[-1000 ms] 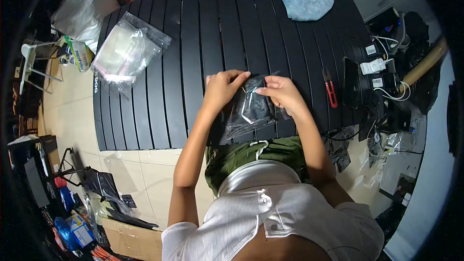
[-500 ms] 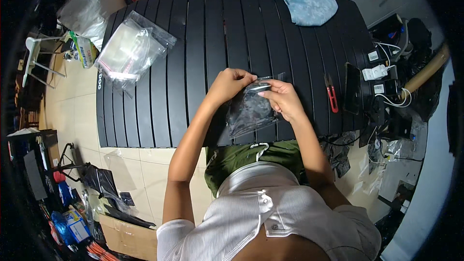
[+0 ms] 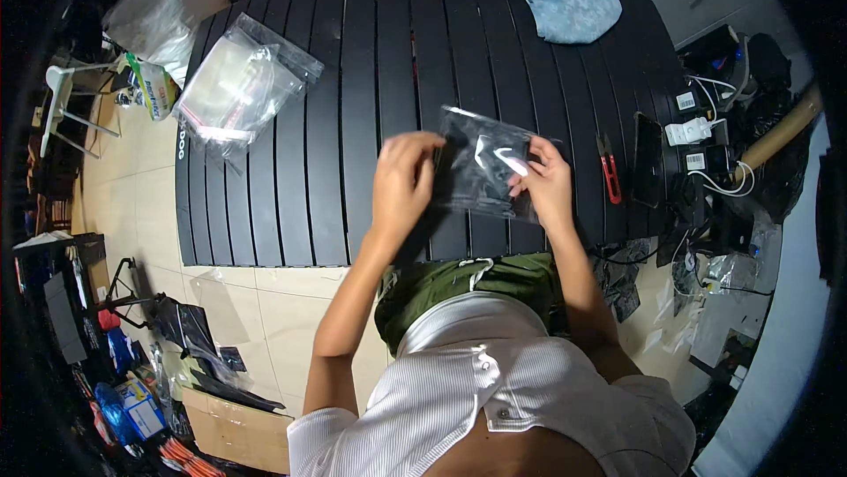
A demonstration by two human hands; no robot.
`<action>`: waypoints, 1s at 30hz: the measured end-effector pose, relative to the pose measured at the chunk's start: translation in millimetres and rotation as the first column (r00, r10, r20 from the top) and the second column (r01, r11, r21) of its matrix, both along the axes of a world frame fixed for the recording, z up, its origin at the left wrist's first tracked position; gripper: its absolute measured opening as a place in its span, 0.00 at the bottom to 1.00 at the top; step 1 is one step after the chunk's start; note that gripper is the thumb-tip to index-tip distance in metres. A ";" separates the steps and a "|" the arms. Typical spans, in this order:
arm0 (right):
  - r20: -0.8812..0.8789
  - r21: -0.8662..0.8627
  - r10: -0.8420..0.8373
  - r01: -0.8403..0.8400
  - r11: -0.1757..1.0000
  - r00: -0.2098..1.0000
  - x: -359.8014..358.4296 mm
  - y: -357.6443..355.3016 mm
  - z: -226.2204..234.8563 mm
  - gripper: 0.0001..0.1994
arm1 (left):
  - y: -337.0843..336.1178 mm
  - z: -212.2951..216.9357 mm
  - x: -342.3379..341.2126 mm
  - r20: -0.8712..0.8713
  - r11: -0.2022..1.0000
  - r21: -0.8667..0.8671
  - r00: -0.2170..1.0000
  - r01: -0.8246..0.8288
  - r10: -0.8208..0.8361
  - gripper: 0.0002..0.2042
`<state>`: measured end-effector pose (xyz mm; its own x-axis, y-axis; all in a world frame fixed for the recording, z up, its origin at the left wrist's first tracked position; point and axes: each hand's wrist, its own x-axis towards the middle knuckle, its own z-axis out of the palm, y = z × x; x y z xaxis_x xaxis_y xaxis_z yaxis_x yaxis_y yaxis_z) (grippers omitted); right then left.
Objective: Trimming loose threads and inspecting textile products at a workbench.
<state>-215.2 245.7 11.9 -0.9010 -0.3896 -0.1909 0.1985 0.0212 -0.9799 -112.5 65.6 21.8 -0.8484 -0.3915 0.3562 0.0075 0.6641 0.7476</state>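
Note:
A clear plastic bag (image 3: 481, 168) is held up over the near middle of the black slatted table, its film creased and shiny. My right hand (image 3: 549, 184) grips its right side, thumb and fingers closed on the film. At the left edge, the fingertips of my left hand (image 3: 406, 184) are drawn together on the bag, slightly blurred. Whether anything lies inside the bag I cannot make out. Red-handled thread snips (image 3: 610, 172) rest on the table to the right of my right hand, beside a dark phone-like slab (image 3: 648, 159).
A stack of clear plastic bags (image 3: 238, 89) lies at the table's far left. Light-blue folded fabric (image 3: 569, 2) sits at the far right. White plugs and cables (image 3: 693, 131) crowd the right edge. A cardboard piece (image 3: 234, 433) is on the floor at lower left.
The bag has been turned and spread out flatter between my hands. My left hand moved from its top to its left edge; my right hand shifted right.

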 end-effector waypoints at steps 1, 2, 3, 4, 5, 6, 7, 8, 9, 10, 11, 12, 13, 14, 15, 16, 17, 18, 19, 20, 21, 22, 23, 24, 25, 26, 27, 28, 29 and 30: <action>0.018 -0.029 0.005 -0.004 1.000 1.000 -2.4 4.8 -4.1 0.15 | 8.4 -1.1 7.2 0.006 0.999 -0.043 1.000 0.013 -0.013 0.09; 0.019 -0.026 0.008 -0.008 1.000 1.000 -3.7 7.0 -5.7 0.15 | 18.5 -1.8 11.4 0.012 0.996 -0.088 1.000 0.023 -0.022 0.09; 0.101 -0.046 0.034 -0.029 0.998 0.994 -4.5 8.8 -6.9 0.15 | 28.6 -5.6 13.1 0.042 0.991 -0.132 0.999 0.012 -0.006 0.11; 0.180 -0.067 0.059 -0.048 0.997 0.982 -5.8 10.2 -7.2 0.14 | 36.6 -5.5 15.0 0.093 0.984 -0.179 0.996 0.025 -0.009 0.15; 0.176 -0.064 0.061 -0.051 0.997 0.982 -4.5 12.2 -6.3 0.14 | 42.1 -6.3 15.1 0.120 0.975 -0.220 0.993 0.019 0.008 0.17; 0.176 -0.060 0.063 -0.053 0.997 0.982 -1.1 14.9 -5.0 0.14 | 45.5 -7.4 15.2 0.147 0.965 -0.262 0.989 0.013 0.026 0.19; 0.001 0.060 0.023 -0.023 0.998 1.000 3.3 16.9 -3.5 0.13 | 44.0 -8.8 15.9 0.154 0.970 -0.242 0.988 0.008 0.031 0.20; -0.177 0.172 0.003 0.028 0.985 0.984 7.9 19.0 -0.3 0.12 | 40.9 -10.4 17.3 0.161 0.975 -0.223 0.986 0.002 0.035 0.21; -0.261 0.266 0.007 0.065 0.962 0.965 11.4 23.5 6.8 0.11 | 37.1 -13.8 18.5 0.170 0.979 -0.206 0.985 -0.002 0.038 0.22; -0.262 0.269 0.006 0.067 0.961 0.965 10.3 29.6 5.3 0.11 | 33.9 -13.5 19.6 0.178 0.982 -0.187 0.984 0.017 0.016 0.23; -0.613 0.381 0.149 0.126 0.916 0.776 7.3 37.8 2.1 0.12 | 32.2 -11.3 19.7 0.168 0.985 -0.171 0.986 0.025 0.004 0.23; -0.832 0.454 0.318 0.226 0.862 0.455 5.8 44.4 0.6 0.14 | 31.2 -9.3 19.2 0.158 0.987 -0.154 0.987 0.033 -0.009 0.23; -0.773 0.542 0.429 0.135 0.829 0.468 9.0 47.8 5.3 0.19 | 30.5 -10.4 18.4 0.168 0.983 -0.181 0.986 0.032 -0.001 0.25; -0.772 0.544 0.430 0.137 0.828 0.469 9.7 46.2 9.0 0.19 | 31.5 -10.1 16.9 0.168 0.983 -0.179 0.986 0.035 -0.004 0.25; -0.738 0.613 0.555 0.038 0.789 0.384 10.1 41.5 13.2 0.21 | 33.1 -8.3 14.8 0.165 0.977 -0.207 0.986 0.053 -0.018 0.26; -0.693 0.679 0.662 -0.051 0.733 0.284 8.9 38.9 16.0 0.23 | 35.5 -6.0 12.3 0.162 0.969 -0.236 0.986 0.072 -0.034 0.27; -0.618 0.769 0.762 -0.057 0.637 0.194 1.2 39.0 7.0 0.28 | 38.1 -6.5 10.0 0.162 0.966 -0.245 0.986 0.088 -0.049 0.30; -0.618 0.769 0.761 -0.053 0.637 0.196 -0.2 37.7 6.8 0.28 | 39.9 -8.4 10.0 0.160 0.965 -0.245 0.986 0.092 -0.053 0.30; -0.552 0.819 0.801 -0.025 0.573 0.232 -0.5 31.4 12.4 0.29 | 41.0 -11.1 8.9 0.167 0.964 -0.254 0.985 0.083 -0.040 0.31; -0.484 0.864 0.832 0.000 0.503 0.270 -1.4 26.7 16.0 0.31 | 41.8 -13.9 8.0 0.173 0.962 -0.263 0.984 0.072 -0.027 0.32; -0.427 0.899 0.862 0.023 0.438 0.272 -3.8 24.7 17.3 0.33 | 40.6 -16.6 8.0 0.181 0.960 -0.268 0.983 0.077 -0.028 0.33; -0.428 0.898 0.863 0.023 0.439 0.269 -4.2 24.5 16.5 0.33 | 40.0 -18.1 8.6 0.179 0.960 -0.269 0.983 0.074 -0.025 0.33; -0.398 0.912 0.871 0.023 0.409 0.289 -4.3 24.3 15.1 0.34 | 39.5 -19.0 9.4 0.183 0.962 -0.260 0.982 0.087 -0.039 0.33; -0.367 0.925 0.878 0.022 0.379 0.309 -4.3 24.0 14.2 0.34 | 39.1 -19.4 9.9 0.187 0.963 -0.251 0.981 0.100 -0.053 0.33; -0.368 0.925 0.879 0.021 0.380 0.303 -5.1 24.9 14.3 0.34 | 38.5 -19.1 10.0 0.186 0.963 -0.252 0.981 0.094 -0.047 0.33; -0.402 0.910 0.874 0.015 0.413 0.272 -6.3 27.2 14.3 0.34 | 38.0 -18.5 9.8 0.188 0.967 -0.232 0.980 0.108 -0.064 0.34; -0.434 0.895 0.868 0.008 0.446 0.242 -7.1 28.5 14.3 0.34 | 37.3 -17.9 9.6 0.189 0.969 -0.212 0.978 0.123 -0.082 0.34; -0.434 0.895 0.869 0.005 0.445 0.240 -6.6 29.3 14.4 0.34 | 36.6 -17.3 9.9 0.191 0.970 -0.212 0.978 0.119 -0.079 0.34; -0.415 0.905 0.873 0.022 0.424 0.257 -6.1 30.0 14.6 0.34 | 35.3 -16.6 10.2 0.191 0.970 -0.202 0.977 0.136 -0.098 0.34; -0.396 0.915 0.876 0.038 0.402 0.275 -5.6 30.6 14.6 0.34 | 34.1 -16.5 10.7 0.191 0.969 -0.193 0.975 0.154 -0.117 0.34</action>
<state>-220.8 276.3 26.5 -0.4463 -0.8948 -0.0144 -0.8858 0.4440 -0.1349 -101.8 99.7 5.3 -0.9450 -0.2024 0.2567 -0.0114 0.8051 0.5930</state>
